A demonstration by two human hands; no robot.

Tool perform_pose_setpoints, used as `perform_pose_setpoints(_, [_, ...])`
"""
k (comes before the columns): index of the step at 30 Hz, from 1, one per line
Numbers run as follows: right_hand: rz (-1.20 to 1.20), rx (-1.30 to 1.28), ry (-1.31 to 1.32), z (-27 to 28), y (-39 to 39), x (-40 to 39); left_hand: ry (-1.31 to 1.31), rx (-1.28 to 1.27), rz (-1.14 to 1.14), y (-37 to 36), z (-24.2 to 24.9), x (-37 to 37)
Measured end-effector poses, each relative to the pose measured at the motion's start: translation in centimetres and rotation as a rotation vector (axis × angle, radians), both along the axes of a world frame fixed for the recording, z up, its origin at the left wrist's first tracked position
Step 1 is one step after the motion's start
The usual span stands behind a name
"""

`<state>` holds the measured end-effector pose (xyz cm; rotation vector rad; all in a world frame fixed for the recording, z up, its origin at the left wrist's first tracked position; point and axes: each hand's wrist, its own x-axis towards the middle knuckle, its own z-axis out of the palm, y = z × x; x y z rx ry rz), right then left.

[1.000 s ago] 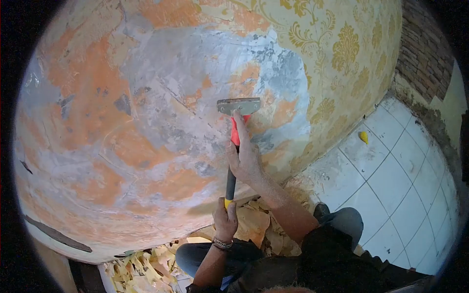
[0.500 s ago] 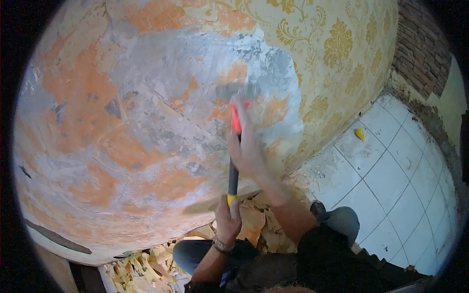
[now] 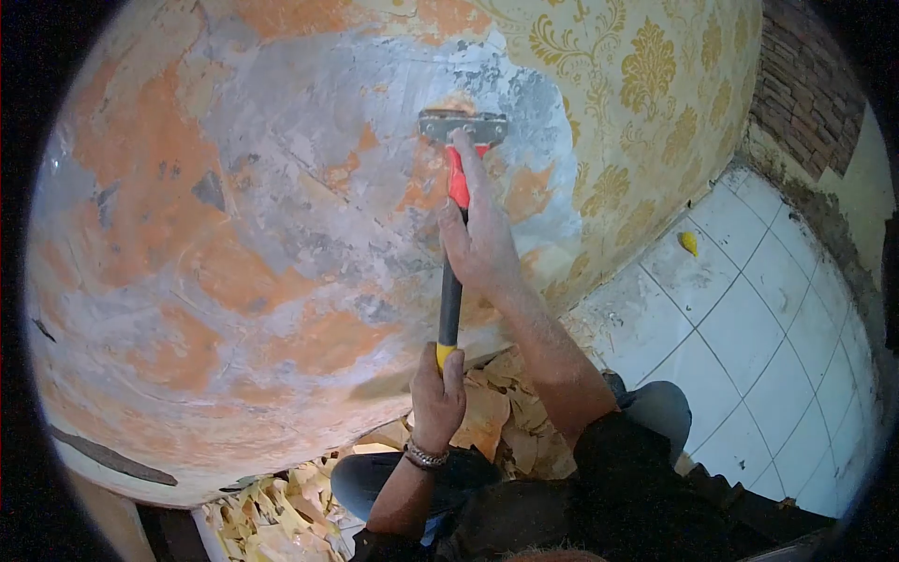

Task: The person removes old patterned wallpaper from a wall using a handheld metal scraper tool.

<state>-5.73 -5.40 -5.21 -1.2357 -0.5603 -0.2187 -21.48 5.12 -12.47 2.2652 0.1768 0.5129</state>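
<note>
A long-handled scraper [image 3: 449,300] with a black shaft, red neck and wide metal head lies against the wall [image 3: 309,206]. My left hand [image 3: 437,401] is wrapped round the yellow-banded lower end of its handle. Higher up, my right hand [image 3: 480,245] grips the shaft near the red neck, its index finger stretched along toward the head. Under the blade is a patch of orange paint amid grey, scraped plaster. Patterned wallpaper [image 3: 646,103] with gold motifs still covers the wall to the right of the head.
Torn paper scraps [image 3: 281,515] are heaped on the floor along the wall's foot. White floor tiles [image 3: 740,347] spread to the right, with a small yellow object [image 3: 688,244] on them. Stone-look brickwork [image 3: 810,94] stands at the far right.
The scraper's head has moved up the wall, and both hands have gone up with it. Its blurred head now shows sharply.
</note>
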Motion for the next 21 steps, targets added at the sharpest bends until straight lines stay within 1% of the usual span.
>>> perform_pose_setpoints(2, [-0.215, -0.052, -0.213, -0.2, 0.2, 0.8, 0.067, -0.044, 0.007, -0.3, 0.5, 0.4])
perform_pose_setpoints(6, [-0.178, 0.013, -0.212, 0.7, -0.2, 2.3, -0.037, 0.019, -0.035, -0.7, 1.1, 1.6])
perform_pose_setpoints(8, [-0.512, -0.034, -0.502, 1.3, -0.5, 4.7, -0.068, 0.035, -0.043, -1.3, 2.6, 3.4])
perform_pose_setpoints(9, [-0.508, -0.038, -0.513, 1.2, -0.9, 4.8, -0.095, 0.056, -0.051, -1.7, 3.1, 3.8])
perform_pose_setpoints(11, [-0.310, -0.015, -0.185, 1.6, -1.6, 4.9, -0.123, 0.084, -0.052, -2.3, 2.2, 3.6])
perform_pose_setpoints(12, [-0.308, -0.008, -0.206, 1.6, -1.7, 4.5, -0.144, 0.119, -0.052, -2.2, 1.9, 3.5])
perform_pose_setpoints(13, [-0.330, 0.029, -0.178, 0.9, -1.7, 3.2, -0.105, 0.035, -0.099, -2.2, 2.0, 2.7])
perform_pose_setpoints(14, [-0.352, 0.059, -0.143, -0.3, -1.7, 2.0, -0.072, 0.072, -0.074, -1.4, 0.6, 1.8])
perform_pose_setpoints(15, [-0.315, 0.064, -0.117, -1.7, -0.5, 1.1, -0.028, 0.105, -0.051, -0.5, -1.0, 0.7])
perform_pose_setpoints(16, [-0.282, 0.074, -0.084, -2.8, 1.2, 0.0, 0.008, 0.046, -0.005, 0.0, -1.5, -1.0])
perform_pose_setpoints(17, [-0.228, 0.009, -0.069, -3.4, 2.4, -1.7, 0.054, -0.009, 0.042, 0.6, -1.8, -2.8])
perform_pose_setpoints(18, [-0.173, -0.052, -0.047, -4.0, 3.5, -3.3, 0.152, 0.008, 0.083, 1.9, -2.4, -4.2])
perform_pose_setpoints(19, [-0.174, -0.051, -0.033, -5.2, 4.7, -3.8, 0.246, 0.020, 0.127, 3.2, -3.0, -5.3])
perform_pose_setpoints(20, [-0.294, -0.065, -0.162, -6.7, 5.9, -4.0, 0.255, 0.018, 0.128, 4.3, -3.8, -6.2])
perform_pose_setpoints(21, [-0.412, -0.081, -0.290, -7.9, 6.8, -4.5, 0.210, 0.089, 0.138, 5.3, -4.7, -7.0])
